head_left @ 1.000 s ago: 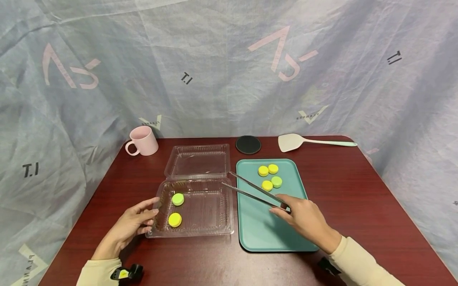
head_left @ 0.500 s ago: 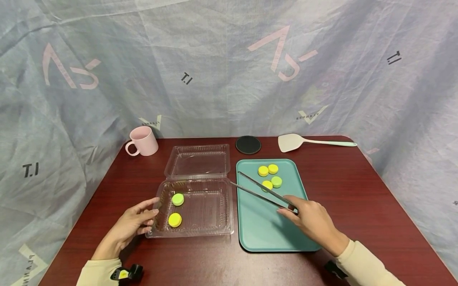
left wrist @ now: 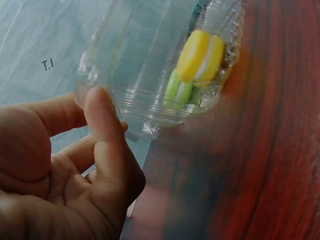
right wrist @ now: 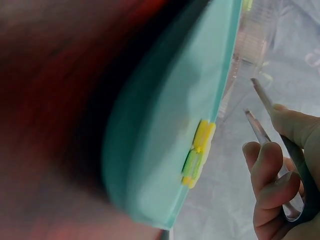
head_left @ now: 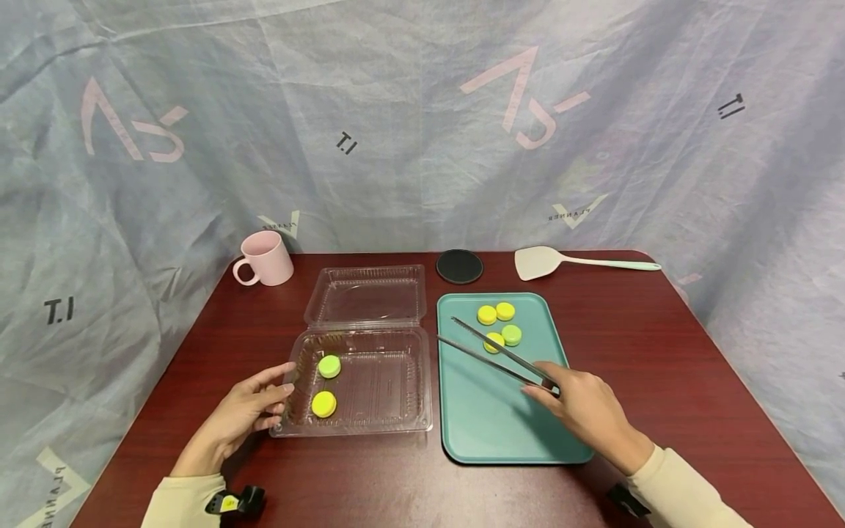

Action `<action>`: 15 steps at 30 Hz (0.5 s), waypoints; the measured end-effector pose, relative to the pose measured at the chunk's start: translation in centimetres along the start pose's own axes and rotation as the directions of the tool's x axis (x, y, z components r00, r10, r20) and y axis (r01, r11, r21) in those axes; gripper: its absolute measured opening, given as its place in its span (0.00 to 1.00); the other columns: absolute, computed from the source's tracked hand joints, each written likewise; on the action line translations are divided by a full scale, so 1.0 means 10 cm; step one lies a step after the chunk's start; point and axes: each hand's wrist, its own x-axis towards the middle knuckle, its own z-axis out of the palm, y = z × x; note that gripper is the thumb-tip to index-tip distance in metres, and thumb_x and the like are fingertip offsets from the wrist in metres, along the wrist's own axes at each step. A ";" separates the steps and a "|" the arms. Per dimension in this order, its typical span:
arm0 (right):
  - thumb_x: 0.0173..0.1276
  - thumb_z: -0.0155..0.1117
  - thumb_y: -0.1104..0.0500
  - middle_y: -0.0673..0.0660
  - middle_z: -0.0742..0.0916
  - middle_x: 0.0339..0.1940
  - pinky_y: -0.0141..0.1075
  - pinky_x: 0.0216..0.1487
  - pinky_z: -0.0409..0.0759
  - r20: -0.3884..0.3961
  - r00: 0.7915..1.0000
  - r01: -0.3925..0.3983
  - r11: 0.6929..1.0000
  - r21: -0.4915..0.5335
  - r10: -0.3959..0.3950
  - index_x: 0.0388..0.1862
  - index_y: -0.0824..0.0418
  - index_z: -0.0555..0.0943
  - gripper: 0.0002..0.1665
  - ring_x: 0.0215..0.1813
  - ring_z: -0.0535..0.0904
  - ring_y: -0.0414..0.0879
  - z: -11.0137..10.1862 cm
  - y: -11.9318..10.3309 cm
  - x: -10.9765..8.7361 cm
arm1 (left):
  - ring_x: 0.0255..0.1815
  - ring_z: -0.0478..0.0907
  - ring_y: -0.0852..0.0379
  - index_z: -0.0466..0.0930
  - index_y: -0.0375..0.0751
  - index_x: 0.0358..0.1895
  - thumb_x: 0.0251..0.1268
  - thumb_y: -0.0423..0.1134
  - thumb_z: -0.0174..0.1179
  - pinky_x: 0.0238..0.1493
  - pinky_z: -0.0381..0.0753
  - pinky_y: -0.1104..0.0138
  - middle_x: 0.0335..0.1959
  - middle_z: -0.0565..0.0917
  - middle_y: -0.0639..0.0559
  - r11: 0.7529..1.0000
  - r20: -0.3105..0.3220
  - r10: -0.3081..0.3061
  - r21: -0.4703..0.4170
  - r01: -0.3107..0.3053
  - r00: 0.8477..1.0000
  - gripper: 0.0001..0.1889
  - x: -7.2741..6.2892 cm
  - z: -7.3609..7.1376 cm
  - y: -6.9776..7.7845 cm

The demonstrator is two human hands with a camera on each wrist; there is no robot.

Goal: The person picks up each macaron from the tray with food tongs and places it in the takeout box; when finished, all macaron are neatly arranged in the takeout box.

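Note:
A hinged clear plastic container (head_left: 376,381) lies with its lid folded back; a green macaron (head_left: 329,367) and a yellow macaron (head_left: 324,404) sit at its left side. My left hand (head_left: 247,407) pinches the container's left rim between thumb and finger, as the left wrist view shows (left wrist: 100,145). Metal tongs (head_left: 508,356) are gripped by my right hand (head_left: 584,407), near their hinged end. Their arms are spread, nothing between the tips, over the left part of a teal tray (head_left: 508,433). On that tray lie three yellow macarons (head_left: 487,315) and a green one (head_left: 511,335).
At the back left stands a pink mug (head_left: 267,259). A round black coaster (head_left: 459,266) lies behind the tray, and right of it a white spatula (head_left: 540,262) with a pale green handle end. A grey printed cloth (head_left: 409,147) hangs behind the table (head_left: 634,345).
My right hand has drawn the tongs rightward, from over the container's right edge to over the tray. My left hand and the macarons stay in place.

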 end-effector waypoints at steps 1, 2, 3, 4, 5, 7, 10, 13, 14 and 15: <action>0.61 0.77 0.48 0.35 0.72 0.17 0.33 0.20 0.68 0.000 1.000 -0.006 1.000 -0.003 0.006 0.46 0.55 0.85 0.19 0.19 0.64 0.32 0.00 0.02 -0.02 | 0.26 0.74 0.65 0.55 0.31 0.78 0.75 0.37 0.59 0.27 0.81 0.73 0.27 0.72 0.53 1.000 0.000 0.000 0.001 0.000 1.000 0.34 0.00 0.00 0.00; 0.61 0.77 0.48 0.35 0.72 0.17 0.33 0.20 0.68 -0.001 1.000 -0.012 1.000 -0.007 0.012 0.46 0.55 0.85 0.19 0.19 0.65 0.32 -0.01 0.03 -0.03 | 0.27 0.74 0.65 0.55 0.31 0.78 0.75 0.37 0.59 0.27 0.81 0.73 0.28 0.72 0.53 1.000 0.001 0.000 0.003 0.000 1.000 0.34 0.00 0.00 0.00; 0.61 0.77 0.48 0.35 0.72 0.17 0.33 0.20 0.68 -0.003 1.000 -0.016 1.000 -0.010 0.016 0.46 0.55 0.85 0.19 0.19 0.64 0.32 -0.01 0.05 -0.05 | 0.27 0.74 0.65 0.55 0.31 0.78 0.75 0.38 0.59 0.27 0.81 0.73 0.28 0.72 0.53 1.000 0.002 0.001 0.004 -0.001 1.000 0.34 0.00 0.00 0.00; 0.60 0.77 0.48 0.35 0.71 0.17 0.33 0.20 0.68 -0.005 1.000 -0.021 1.000 -0.011 0.021 0.45 0.55 0.85 0.18 0.19 0.65 0.32 -0.01 0.06 -0.06 | 0.27 0.74 0.65 0.55 0.31 0.78 0.75 0.38 0.59 0.27 0.81 0.73 0.28 0.72 0.53 1.000 0.002 0.001 0.005 -0.001 1.000 0.34 0.00 0.00 0.00; 0.61 0.77 0.48 0.35 0.71 0.17 0.33 0.20 0.67 -0.005 1.000 -0.026 1.000 -0.011 0.026 0.44 0.54 0.85 0.17 0.19 0.64 0.32 -0.02 0.07 -0.08 | 0.27 0.74 0.65 0.55 0.31 0.78 0.75 0.38 0.59 0.27 0.81 0.72 0.28 0.72 0.53 1.000 0.002 0.001 0.006 -0.001 1.000 0.34 0.00 0.00 0.00; 0.60 0.77 0.48 0.35 0.70 0.16 0.33 0.20 0.66 -0.012 1.000 -0.028 1.000 -0.011 0.028 0.41 0.53 0.84 0.15 0.19 0.63 0.32 -0.03 0.10 -0.11 | 0.27 0.74 0.65 0.55 0.31 0.78 0.75 0.38 0.59 0.27 0.81 0.72 0.28 0.72 0.53 1.000 0.001 -0.001 0.006 0.001 1.000 0.34 0.00 0.00 0.00; 0.60 0.77 0.49 0.36 0.69 0.16 0.32 0.19 0.63 -0.019 0.999 -0.037 0.999 -0.012 0.037 0.39 0.51 0.82 0.14 0.19 0.62 0.32 -0.05 0.12 -0.15 | 0.27 0.74 0.65 0.56 0.31 0.78 0.75 0.37 0.59 0.27 0.81 0.72 0.28 0.72 0.53 1.000 -0.003 -0.003 0.008 0.003 1.000 0.34 0.00 0.00 0.00; 0.60 0.77 0.49 0.36 0.68 0.16 0.32 0.19 0.62 -0.021 0.999 -0.049 0.999 -0.017 0.049 0.38 0.50 0.81 0.14 0.19 0.61 0.32 -0.06 0.15 -0.19 | 0.27 0.74 0.64 0.56 0.32 0.77 0.75 0.37 0.59 0.27 0.81 0.72 0.28 0.72 0.53 1.000 -0.006 -0.001 0.010 0.001 1.000 0.34 0.01 0.00 0.00; 0.61 0.77 0.48 0.37 0.67 0.16 0.32 0.18 0.62 -0.017 0.998 -0.058 0.998 -0.018 0.058 0.38 0.50 0.81 0.14 0.19 0.61 0.32 -0.07 0.16 -0.21 | 0.27 0.74 0.64 0.56 0.32 0.77 0.75 0.37 0.59 0.27 0.81 0.72 0.28 0.72 0.53 1.000 -0.005 0.000 0.010 0.000 1.000 0.34 0.01 0.00 0.00; 0.61 0.77 0.48 0.37 0.67 0.16 0.32 0.19 0.62 -0.013 0.998 -0.065 0.998 -0.018 0.065 0.38 0.49 0.81 0.14 0.19 0.61 0.32 -0.08 0.17 -0.22 | 0.27 0.74 0.64 0.56 0.32 0.78 0.75 0.38 0.59 0.27 0.81 0.72 0.28 0.72 0.53 1.000 -0.004 0.000 0.010 0.000 1.000 0.34 0.01 0.00 -0.01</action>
